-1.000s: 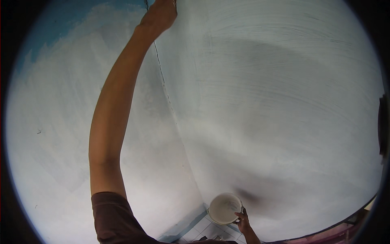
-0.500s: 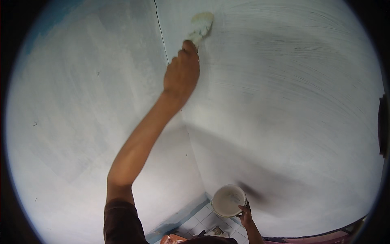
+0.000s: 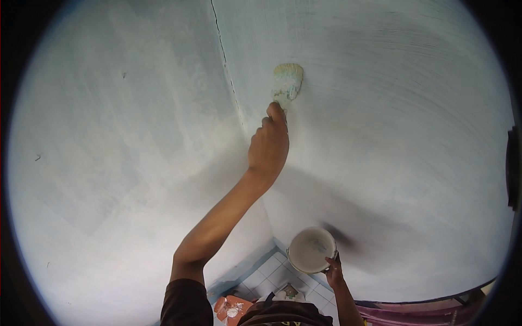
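Note:
My left hand [image 3: 270, 146] is closed around the handle of a wide paintbrush [image 3: 288, 81]. Its pale bristles point upward against the right-hand wall [image 3: 380, 141], just right of the corner, and white paint coats the brush. Lower down, my right hand [image 3: 334, 270] grips the near right rim of a round, pale bucket [image 3: 293, 259], thumb over the edge. Whitish smears show inside the bucket; how much it contains I cannot tell.
A dark crack [image 3: 222, 43] runs down the corner beside the left wall [image 3: 109, 163]. Below are white floor tiles [image 3: 266, 280], an orange container [image 3: 231, 308] with white stuff on it, and purple cloth [image 3: 413, 315] at lower right. Something dark [image 3: 512, 168] juts in at the right edge.
My left hand has brought the paintbrush down and a little right along the right-hand wall. The bucket in my right hand appears slightly higher, and more of the orange container shows.

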The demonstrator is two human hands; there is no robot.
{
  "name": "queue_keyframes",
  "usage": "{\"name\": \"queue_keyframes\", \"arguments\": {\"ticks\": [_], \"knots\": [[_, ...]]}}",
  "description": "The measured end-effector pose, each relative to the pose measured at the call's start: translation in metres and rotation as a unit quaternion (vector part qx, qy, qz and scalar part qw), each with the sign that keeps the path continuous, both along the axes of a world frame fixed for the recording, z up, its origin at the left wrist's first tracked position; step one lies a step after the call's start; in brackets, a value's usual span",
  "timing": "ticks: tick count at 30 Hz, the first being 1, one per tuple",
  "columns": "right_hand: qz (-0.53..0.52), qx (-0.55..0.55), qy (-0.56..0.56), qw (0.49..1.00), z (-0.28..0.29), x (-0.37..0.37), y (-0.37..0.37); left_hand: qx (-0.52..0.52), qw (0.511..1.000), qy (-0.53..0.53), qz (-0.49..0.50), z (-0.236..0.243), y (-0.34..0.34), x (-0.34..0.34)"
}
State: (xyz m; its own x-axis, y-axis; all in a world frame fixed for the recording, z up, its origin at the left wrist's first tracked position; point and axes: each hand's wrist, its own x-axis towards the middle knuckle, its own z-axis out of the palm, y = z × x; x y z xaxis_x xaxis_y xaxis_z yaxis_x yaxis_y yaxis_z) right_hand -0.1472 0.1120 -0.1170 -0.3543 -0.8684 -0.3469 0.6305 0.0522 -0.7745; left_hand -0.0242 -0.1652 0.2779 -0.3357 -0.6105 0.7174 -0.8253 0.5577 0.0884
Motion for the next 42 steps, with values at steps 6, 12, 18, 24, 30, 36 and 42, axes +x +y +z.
{"name": "queue_keyframes", "arguments": {"ticks": [6,12,18,24,30,36,42], "knots": [[-0.001,-0.026,-0.003,1.0,-0.005,-0.002,-0.003,0.061,0.998,0.02,0.002,-0.063,0.01,-0.006],[0.03,-0.015,-0.01,0.999,0.0,-0.003,-0.004,0.232,0.964,0.092,-0.092,-0.097,0.028,0.007],[0.028,-0.004,-0.01,1.0,0.007,-0.004,-0.002,0.127,0.936,0.259,-0.201,-0.069,0.029,0.036],[0.013,0.006,-0.009,1.0,-0.003,-0.002,-0.004,-0.038,0.918,0.288,-0.269,0.058,0.0,0.048],[-0.018,0.021,-0.012,1.0,0.003,0.006,-0.004,-0.239,0.916,0.233,-0.223,0.24,-0.029,0.048],[-0.025,0.015,-0.003,1.0,0.003,0.005,-0.006,-0.24,0.964,0.07,-0.086,0.365,-0.097,0.028],[-0.011,0.011,-0.012,1.0,-0.006,0.001,-0.006,-0.348,0.937,-0.02,-0.024,0.328,-0.126,0.004]]}}
